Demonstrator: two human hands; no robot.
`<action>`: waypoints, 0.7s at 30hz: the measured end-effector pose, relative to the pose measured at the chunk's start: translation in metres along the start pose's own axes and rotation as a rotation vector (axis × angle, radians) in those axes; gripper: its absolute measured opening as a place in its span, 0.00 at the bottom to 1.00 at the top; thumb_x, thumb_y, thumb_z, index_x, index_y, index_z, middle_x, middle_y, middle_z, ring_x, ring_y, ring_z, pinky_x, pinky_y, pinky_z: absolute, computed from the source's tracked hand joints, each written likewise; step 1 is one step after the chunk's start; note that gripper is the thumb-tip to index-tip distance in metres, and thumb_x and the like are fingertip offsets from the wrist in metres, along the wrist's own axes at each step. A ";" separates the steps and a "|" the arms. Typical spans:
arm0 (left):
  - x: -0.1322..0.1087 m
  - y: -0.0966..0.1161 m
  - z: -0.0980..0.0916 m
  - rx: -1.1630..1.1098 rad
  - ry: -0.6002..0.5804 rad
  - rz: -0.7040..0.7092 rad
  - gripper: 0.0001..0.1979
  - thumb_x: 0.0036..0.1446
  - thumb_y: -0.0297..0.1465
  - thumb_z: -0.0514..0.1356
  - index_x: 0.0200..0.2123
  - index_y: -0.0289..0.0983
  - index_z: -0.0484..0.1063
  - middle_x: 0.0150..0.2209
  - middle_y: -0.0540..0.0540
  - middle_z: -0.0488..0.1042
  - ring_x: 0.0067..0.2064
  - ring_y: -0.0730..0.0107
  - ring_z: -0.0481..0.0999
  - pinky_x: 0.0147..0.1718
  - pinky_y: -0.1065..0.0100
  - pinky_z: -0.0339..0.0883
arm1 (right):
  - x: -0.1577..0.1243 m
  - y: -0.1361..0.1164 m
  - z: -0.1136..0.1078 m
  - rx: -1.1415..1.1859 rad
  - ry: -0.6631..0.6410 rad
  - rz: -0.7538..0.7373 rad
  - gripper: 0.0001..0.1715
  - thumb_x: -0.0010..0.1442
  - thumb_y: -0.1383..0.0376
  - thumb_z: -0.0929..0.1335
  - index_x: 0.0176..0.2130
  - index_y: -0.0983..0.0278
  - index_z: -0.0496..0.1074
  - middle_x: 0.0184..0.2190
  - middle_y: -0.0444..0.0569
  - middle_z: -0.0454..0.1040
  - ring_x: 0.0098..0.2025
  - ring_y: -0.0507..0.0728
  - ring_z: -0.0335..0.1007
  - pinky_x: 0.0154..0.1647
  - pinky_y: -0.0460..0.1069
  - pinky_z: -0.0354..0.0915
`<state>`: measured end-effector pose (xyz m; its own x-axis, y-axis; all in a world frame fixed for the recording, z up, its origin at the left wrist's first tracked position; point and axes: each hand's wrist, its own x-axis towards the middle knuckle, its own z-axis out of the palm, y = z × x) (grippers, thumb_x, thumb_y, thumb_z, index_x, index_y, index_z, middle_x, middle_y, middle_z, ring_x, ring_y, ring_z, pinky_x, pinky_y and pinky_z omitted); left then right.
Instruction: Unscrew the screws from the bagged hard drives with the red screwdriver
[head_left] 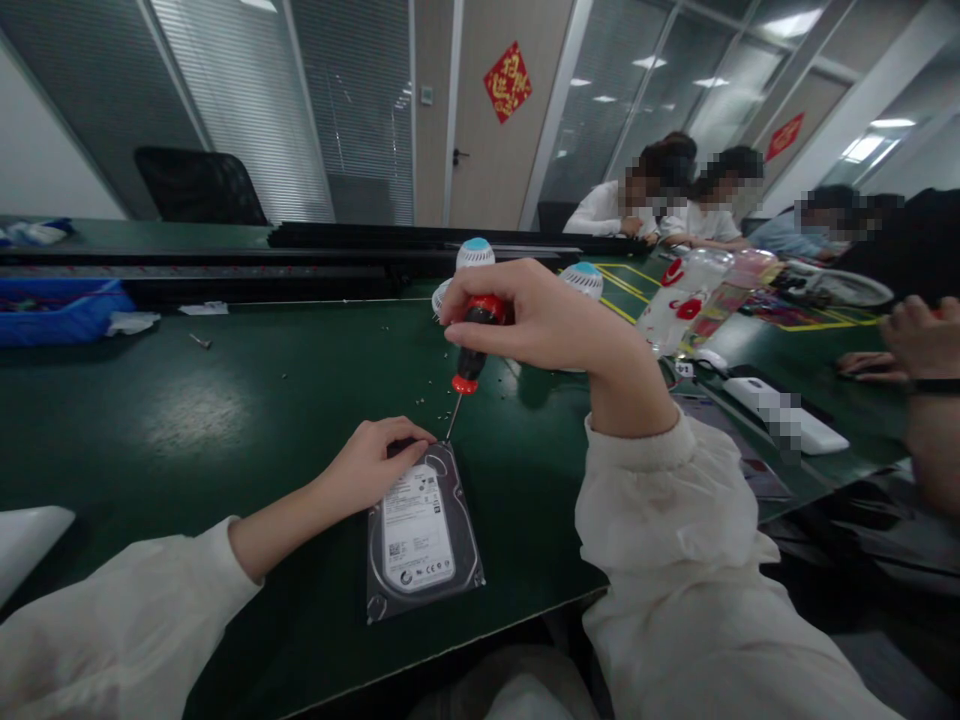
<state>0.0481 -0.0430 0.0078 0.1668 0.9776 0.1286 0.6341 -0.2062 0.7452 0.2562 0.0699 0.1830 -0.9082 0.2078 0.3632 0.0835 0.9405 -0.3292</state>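
Grasps a red-and-black screwdriver (471, 362) in the right hand (536, 310), with the grip wrapped around the handle and the wrist bent above it. Slants the thin metal shaft (454, 415) down to the far right corner of a hard disk drive (424, 545). Rests the left hand (371, 465) on the far left part of the same drive, with the fingertips just beside the shaft's tip; cannot tell from this angle whether to call that grip a pinch on the edge or only a press from above. Has the drive lying flat on the dark green surface (315, 600), near the front edge and turned slightly askew, label side up. Shows a dark, nearly black casing with a rounded, stepped outline around the label and shiny spots at the near corners. Carries a large white label (417, 525) over much of the top, with rows of small dark print, a square code toward the near left, and a round logo and small marks along the near end. Has tiny screw-like bits (421, 403) scattered just beyond the drive, white vented objects with blue tops (475, 252) farther back, and a blue bin (67, 315) at the far left. Faces black rails (330, 235) laid along the far side, with people (709, 220) seated beyond to the right.
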 end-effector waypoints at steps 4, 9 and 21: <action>0.000 0.001 0.000 0.000 -0.005 -0.001 0.15 0.70 0.38 0.55 0.47 0.39 0.81 0.45 0.45 0.81 0.46 0.60 0.80 0.45 0.58 0.74 | -0.001 0.000 -0.001 0.019 -0.033 -0.018 0.13 0.58 0.72 0.68 0.44 0.68 0.74 0.43 0.48 0.76 0.40 0.51 0.70 0.42 0.48 0.66; 0.000 0.000 0.000 0.007 0.010 0.013 0.15 0.69 0.37 0.56 0.46 0.39 0.81 0.45 0.45 0.82 0.45 0.61 0.80 0.46 0.58 0.74 | -0.001 0.000 -0.001 0.006 -0.026 0.014 0.11 0.60 0.70 0.68 0.44 0.67 0.74 0.42 0.48 0.77 0.41 0.51 0.70 0.42 0.48 0.66; 0.000 0.002 0.000 0.005 0.003 -0.009 0.15 0.69 0.38 0.56 0.46 0.39 0.81 0.45 0.46 0.81 0.46 0.61 0.80 0.46 0.60 0.73 | -0.002 -0.005 0.002 -0.174 0.028 0.090 0.15 0.68 0.59 0.68 0.44 0.68 0.75 0.35 0.47 0.76 0.35 0.51 0.67 0.38 0.49 0.60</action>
<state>0.0492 -0.0432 0.0091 0.1588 0.9794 0.1244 0.6391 -0.1981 0.7432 0.2564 0.0646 0.1823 -0.8824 0.2979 0.3641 0.2355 0.9497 -0.2064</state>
